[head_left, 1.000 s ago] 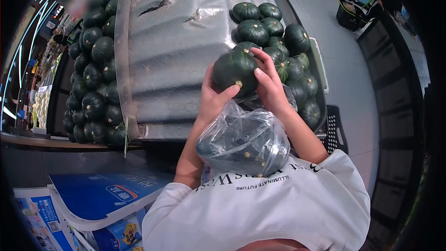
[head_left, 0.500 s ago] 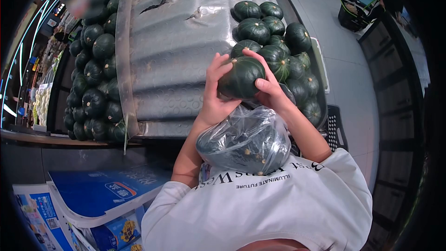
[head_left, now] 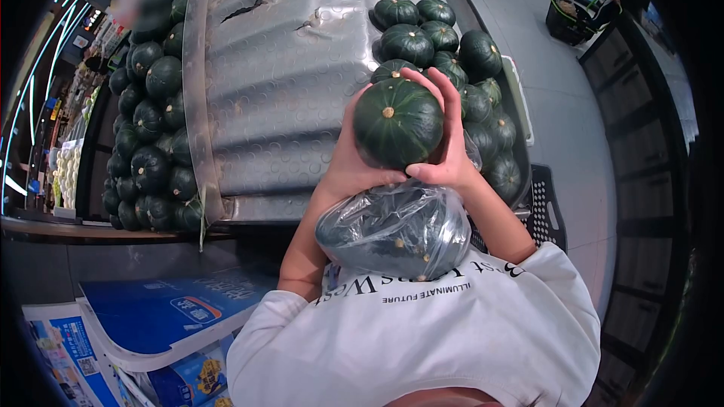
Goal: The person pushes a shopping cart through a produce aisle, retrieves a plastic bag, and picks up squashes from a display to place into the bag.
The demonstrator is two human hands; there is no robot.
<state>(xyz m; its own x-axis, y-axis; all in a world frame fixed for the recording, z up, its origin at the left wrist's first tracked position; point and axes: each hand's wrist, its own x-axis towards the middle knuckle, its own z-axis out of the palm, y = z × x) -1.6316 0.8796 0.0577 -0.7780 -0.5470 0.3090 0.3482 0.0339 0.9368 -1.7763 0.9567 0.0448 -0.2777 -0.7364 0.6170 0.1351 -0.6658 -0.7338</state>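
Note:
A round, dark green kabocha squash is held between both hands, its pale stem end facing me. My left hand cups the left side and underside; most of its fingers are hidden behind the squash. On the opposite side, my right hand curves round the squash, fingers up along its far right side and thumb at the near edge. Below the hands, against the white shirt, a clear plastic bag holds dark green squashes. How the bag is supported cannot be made out.
More squashes are heaped along the right of the grey ridged display mat. Another pile of squashes lies beyond the clear divider at left. A black perforated crate and a shopping basket are on the right.
The squash in my hands has turned, bringing its stem from the top edge to face me. Both hands have shifted their hold around it. The bag has stayed nearly in place.

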